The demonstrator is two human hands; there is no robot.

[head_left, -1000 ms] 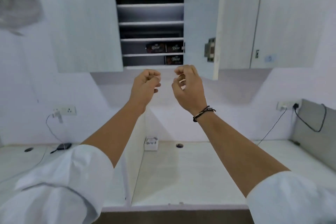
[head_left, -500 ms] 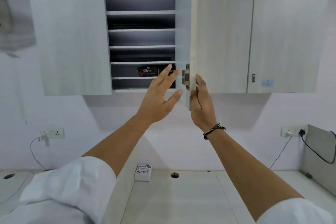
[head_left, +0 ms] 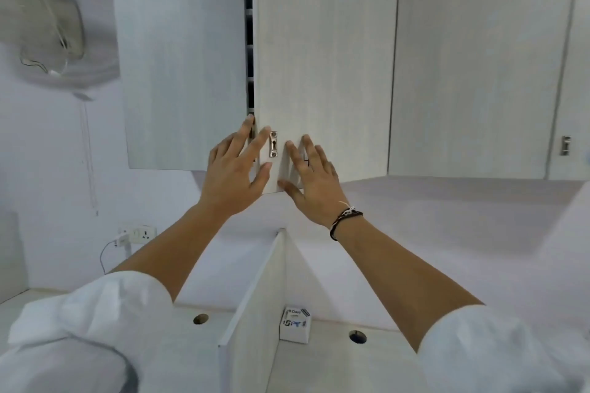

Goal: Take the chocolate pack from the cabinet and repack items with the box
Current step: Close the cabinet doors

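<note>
Chocolate pack not visible, presumably behind cabinet door [head_left: 322,57], nearly shut. Left hand [head_left: 234,177] spread, fingertips hooked at door edge; right hand [head_left: 314,180] flat on door, gripping nothing. Small box [head_left: 295,324] on counter below.

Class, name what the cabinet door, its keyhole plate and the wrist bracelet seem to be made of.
Cabinet door: probably laminated board, matte, with a pale printed wood grain. Keyhole plate: metal, shiny silver with bright highlights. Wrist bracelet: likely cord or thread, in dark thin strands.
</note>
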